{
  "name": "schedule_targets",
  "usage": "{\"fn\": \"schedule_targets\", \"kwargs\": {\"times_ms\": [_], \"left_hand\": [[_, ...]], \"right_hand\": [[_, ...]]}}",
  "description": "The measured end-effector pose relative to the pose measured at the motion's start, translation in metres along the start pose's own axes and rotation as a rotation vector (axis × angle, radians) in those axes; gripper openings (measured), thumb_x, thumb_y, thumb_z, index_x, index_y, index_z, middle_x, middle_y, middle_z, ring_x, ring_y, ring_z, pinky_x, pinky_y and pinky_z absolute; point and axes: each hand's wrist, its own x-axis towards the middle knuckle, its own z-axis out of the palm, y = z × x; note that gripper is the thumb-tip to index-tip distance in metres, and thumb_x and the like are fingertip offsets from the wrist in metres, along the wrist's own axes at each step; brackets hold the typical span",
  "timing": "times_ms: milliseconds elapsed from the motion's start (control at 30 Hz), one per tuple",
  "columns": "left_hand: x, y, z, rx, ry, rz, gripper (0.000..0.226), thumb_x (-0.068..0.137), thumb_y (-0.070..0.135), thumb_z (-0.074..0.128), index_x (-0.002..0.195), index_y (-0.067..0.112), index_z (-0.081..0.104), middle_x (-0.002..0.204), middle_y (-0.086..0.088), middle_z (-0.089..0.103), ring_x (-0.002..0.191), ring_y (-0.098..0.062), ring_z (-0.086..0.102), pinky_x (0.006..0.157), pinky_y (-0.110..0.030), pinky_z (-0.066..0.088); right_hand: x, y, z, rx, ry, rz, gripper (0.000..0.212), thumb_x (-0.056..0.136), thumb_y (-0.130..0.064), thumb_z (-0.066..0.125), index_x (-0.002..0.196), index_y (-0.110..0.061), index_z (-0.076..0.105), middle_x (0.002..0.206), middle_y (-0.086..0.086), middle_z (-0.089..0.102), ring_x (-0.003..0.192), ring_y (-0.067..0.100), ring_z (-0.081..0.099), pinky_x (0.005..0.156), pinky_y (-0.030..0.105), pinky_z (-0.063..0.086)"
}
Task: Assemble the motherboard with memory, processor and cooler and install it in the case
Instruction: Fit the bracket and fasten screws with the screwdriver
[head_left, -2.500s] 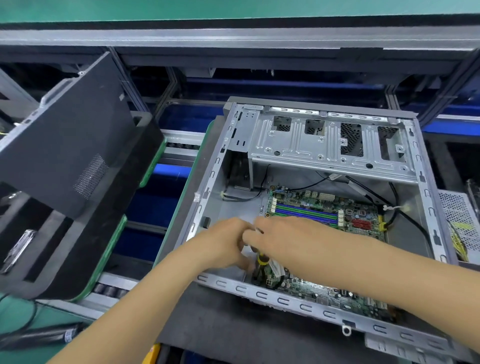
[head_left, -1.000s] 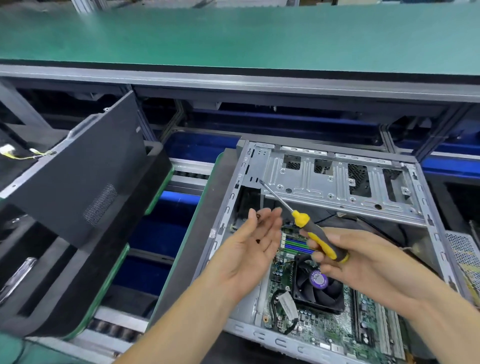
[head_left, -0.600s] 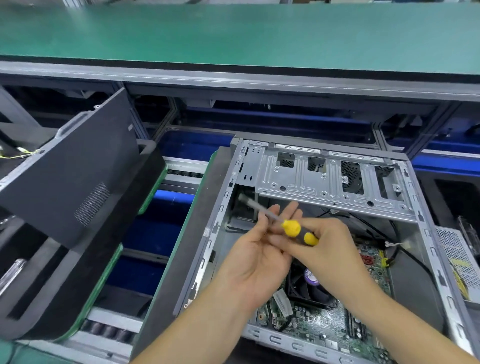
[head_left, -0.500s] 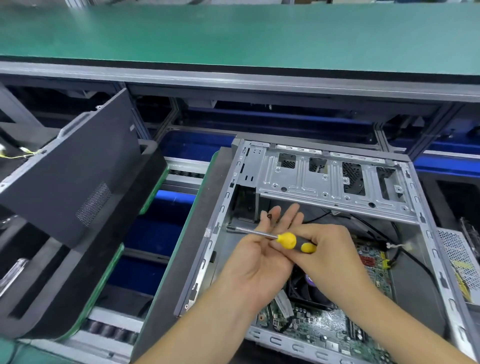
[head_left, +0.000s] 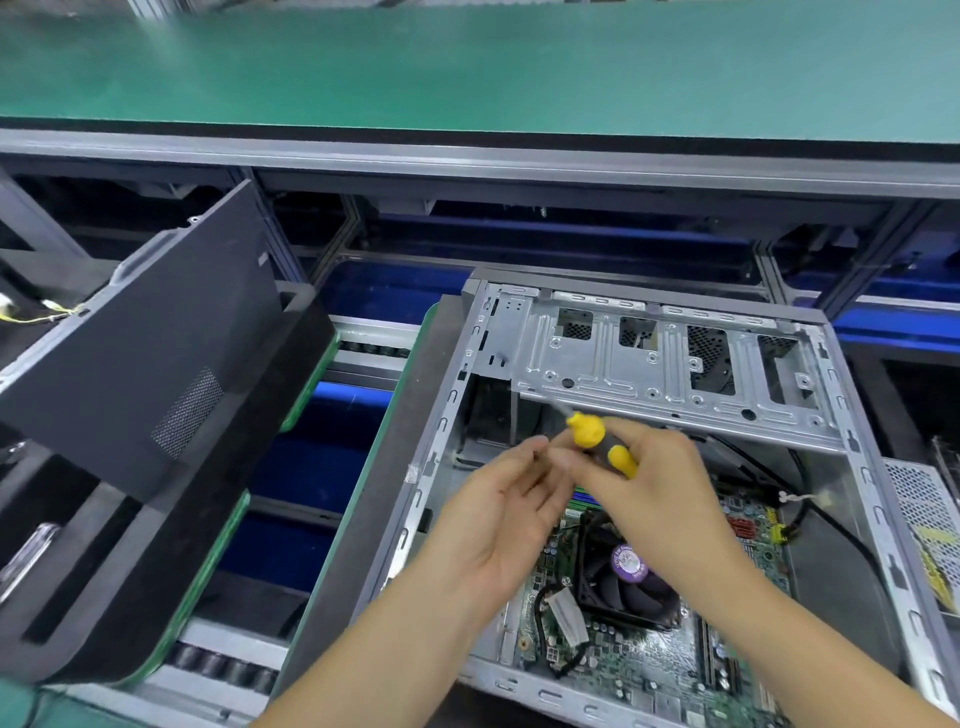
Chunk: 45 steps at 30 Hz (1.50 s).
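Observation:
An open grey metal case (head_left: 675, 374) lies on its side before me. Inside it sits the green motherboard (head_left: 639, 670) with a black cooler fan (head_left: 623, 582) bearing a purple label. My right hand (head_left: 654, 499) grips a screwdriver (head_left: 597, 441) with a yellow and black handle, held above the board; its shaft is blurred and points up and left. My left hand (head_left: 504, 514) is palm up right beside it, fingers relaxed, fingertips near the right hand's fingers. Whether anything small lies in the left palm is not visible.
A black case side panel (head_left: 156, 353) leans tilted at the left over a dark tray. Black cables (head_left: 810, 499) run along the case's right inside. A perforated metal part (head_left: 924, 519) lies at the far right. A green bench surface (head_left: 467, 62) spans the back.
The screwdriver has swung from lying across my left palm, tip pointing left, to a steeper angle with the handle raised. My left hand has dropped slightly and its fingers have relaxed.

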Motion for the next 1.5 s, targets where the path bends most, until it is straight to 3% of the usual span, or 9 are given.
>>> {"fn": "schedule_targets", "kwargs": {"times_ms": [67, 133, 333, 533, 600, 667, 833, 1000, 1500], "left_hand": [[0.000, 0.002, -0.008, 0.139, 0.011, -0.017, 0.021, 0.089, -0.007, 0.042, 0.095, -0.003, 0.061, 0.084, -0.014, 0.066, 0.068, -0.015, 0.063, 0.060, -0.021, 0.055], [-0.004, 0.003, -0.010, 0.318, -0.004, -0.003, 0.018, 0.080, 0.004, 0.055, 0.084, -0.001, 0.071, 0.074, -0.008, 0.060, 0.059, -0.011, 0.054, 0.053, -0.019, 0.047], [-0.007, 0.000, -0.006, 0.585, -0.048, 0.254, 0.019, 0.081, 0.031, 0.065, 0.080, 0.016, 0.077, 0.064, 0.001, 0.041, 0.051, -0.005, 0.032, 0.054, -0.017, 0.032], [-0.006, 0.002, -0.008, 0.704, -0.065, 0.415, 0.018, 0.090, 0.031, 0.061, 0.084, 0.015, 0.064, 0.096, -0.013, 0.055, 0.055, -0.007, 0.033, 0.060, -0.025, 0.028], [-0.006, 0.007, -0.009, 0.712, -0.085, 0.445, 0.019, 0.091, 0.031, 0.060, 0.083, 0.014, 0.061, 0.082, -0.012, 0.051, 0.056, -0.008, 0.032, 0.059, -0.025, 0.028], [-0.006, 0.016, -0.011, 0.673, -0.115, 0.429, 0.018, 0.089, 0.027, 0.053, 0.075, 0.016, 0.056, 0.068, -0.001, 0.043, 0.056, -0.010, 0.029, 0.057, -0.022, 0.028], [-0.005, 0.033, -0.014, 0.534, -0.190, 0.299, 0.028, 0.093, 0.019, 0.042, 0.065, 0.018, 0.041, 0.062, 0.003, 0.029, 0.055, -0.012, 0.024, 0.056, -0.026, 0.022], [0.000, 0.033, -0.014, 0.451, -0.176, 0.279, 0.036, 0.095, 0.011, 0.035, 0.060, 0.018, 0.030, 0.052, 0.005, 0.024, 0.047, -0.010, 0.019, 0.048, -0.025, 0.017], [0.003, 0.032, -0.014, 0.513, -0.147, 0.268, 0.041, 0.097, 0.013, 0.036, 0.057, 0.020, 0.026, 0.049, 0.005, 0.021, 0.046, -0.011, 0.015, 0.048, -0.028, 0.014]], "right_hand": [[0.003, 0.000, -0.006, 0.109, 0.053, 0.048, 0.006, 0.079, -0.027, 0.075, 0.075, -0.027, 0.070, 0.060, -0.007, 0.063, 0.057, 0.004, 0.049, 0.057, 0.020, 0.042], [0.004, 0.001, -0.008, 0.130, 0.049, 0.061, 0.008, 0.078, -0.028, 0.075, 0.072, -0.027, 0.070, 0.059, -0.007, 0.061, 0.057, 0.005, 0.048, 0.057, 0.019, 0.042], [0.000, -0.002, 0.000, 0.246, 0.028, 0.079, 0.005, 0.079, -0.022, 0.074, 0.076, -0.025, 0.072, 0.068, -0.005, 0.072, 0.067, 0.009, 0.068, 0.067, 0.021, 0.052], [-0.001, -0.005, -0.002, 0.396, -0.076, 0.121, 0.011, 0.080, -0.034, 0.068, 0.085, -0.029, 0.076, 0.046, -0.011, 0.048, 0.048, 0.005, 0.041, 0.053, 0.014, 0.037], [0.001, -0.005, -0.012, 0.374, -0.197, 0.124, 0.028, 0.081, -0.053, 0.062, 0.094, -0.032, 0.074, 0.048, -0.009, 0.035, 0.049, 0.013, 0.033, 0.055, 0.026, 0.032], [0.007, -0.003, -0.029, 0.231, -0.292, 0.078, 0.035, 0.084, -0.066, 0.050, 0.100, -0.040, 0.067, 0.055, -0.003, 0.039, 0.051, 0.016, 0.038, 0.053, 0.025, 0.038], [0.014, 0.002, -0.058, 0.028, -0.280, -0.058, 0.022, 0.085, -0.046, 0.055, 0.095, -0.031, 0.068, 0.062, -0.010, 0.061, 0.053, 0.002, 0.052, 0.055, 0.008, 0.038], [0.016, 0.001, -0.062, 0.080, -0.233, -0.040, 0.025, 0.073, -0.044, 0.067, 0.093, -0.031, 0.075, 0.068, -0.014, 0.069, 0.056, 0.003, 0.061, 0.053, 0.006, 0.042], [0.015, -0.001, -0.059, 0.058, -0.243, -0.045, 0.023, 0.073, -0.042, 0.068, 0.093, -0.032, 0.075, 0.074, -0.015, 0.071, 0.061, -0.001, 0.064, 0.057, 0.007, 0.045]]}}
